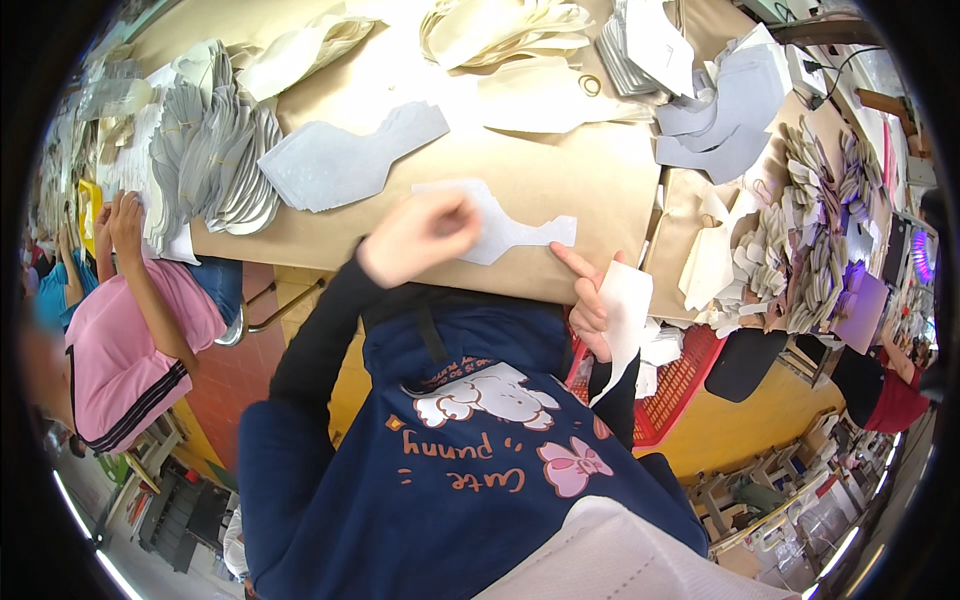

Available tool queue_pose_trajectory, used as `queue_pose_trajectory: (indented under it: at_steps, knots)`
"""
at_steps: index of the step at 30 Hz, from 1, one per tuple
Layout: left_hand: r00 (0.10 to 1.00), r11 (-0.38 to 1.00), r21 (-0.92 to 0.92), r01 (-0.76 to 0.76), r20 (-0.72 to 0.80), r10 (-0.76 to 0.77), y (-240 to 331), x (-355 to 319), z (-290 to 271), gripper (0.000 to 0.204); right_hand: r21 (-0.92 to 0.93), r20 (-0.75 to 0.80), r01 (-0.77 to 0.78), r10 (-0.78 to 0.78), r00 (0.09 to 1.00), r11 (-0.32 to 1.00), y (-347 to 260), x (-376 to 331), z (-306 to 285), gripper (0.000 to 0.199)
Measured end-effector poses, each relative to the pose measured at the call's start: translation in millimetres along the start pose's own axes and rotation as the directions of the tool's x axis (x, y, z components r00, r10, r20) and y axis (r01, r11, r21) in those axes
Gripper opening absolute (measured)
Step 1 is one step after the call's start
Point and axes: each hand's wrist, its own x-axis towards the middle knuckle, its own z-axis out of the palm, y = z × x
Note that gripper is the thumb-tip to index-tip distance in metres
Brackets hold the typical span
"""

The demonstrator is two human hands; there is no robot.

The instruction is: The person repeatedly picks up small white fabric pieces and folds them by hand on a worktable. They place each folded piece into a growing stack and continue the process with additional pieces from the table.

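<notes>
A pale grey flat cut piece (490,237) with a narrow tail lies near the table's front edge. My left hand (425,235) is over its left end, its fingers curled but smeared, so I cannot make out whether it holds anything. With my right hand (588,305) I hold a white cut piece (626,300), which hangs down past the table edge. The stretched index finger of that hand rests at the tail of the grey piece. Farther left on the table lies a larger blue-grey cut piece (350,155).
Stacks of grey pieces (215,150) stand at the left, and cream pieces (505,30) at the back. More blue-grey pieces (725,115) lie at the right. A red plastic basket (685,385) is below the table edge. A person in pink (150,330) works at the left.
</notes>
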Motion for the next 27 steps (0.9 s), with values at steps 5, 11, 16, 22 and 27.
queue_pose_trajectory:
  at_steps: [5,11,16,22,27]
  knots:
    - [0.884,0.645,0.762,0.063,0.257,-0.39,30,-132,-47,0.041,-0.548,0.104,0.22,-0.195,0.975,0.807,9,-1,20,0.058]
    - [0.991,0.991,-0.024,0.131,0.026,-0.13,31,-127,-47,0.042,-0.975,0.033,0.025,0.031,0.999,0.221,17,24,77,0.044]
    - [0.959,0.827,-0.56,0.056,-0.202,-0.201,-6,-74,15,0.047,-0.976,0.19,0.181,-0.066,0.98,-0.118,42,74,97,0.037]
    - [0.895,0.879,-0.468,-0.091,-0.425,-0.134,-24,-65,18,0.011,-0.993,0.117,0.119,-0.128,0.985,0.008,48,94,97,0.032]
    - [0.862,0.93,-0.363,-0.063,-0.489,-0.133,-22,-66,18,0.023,-0.936,0.088,0.066,-0.047,0.995,-0.345,46,103,99,0.031]
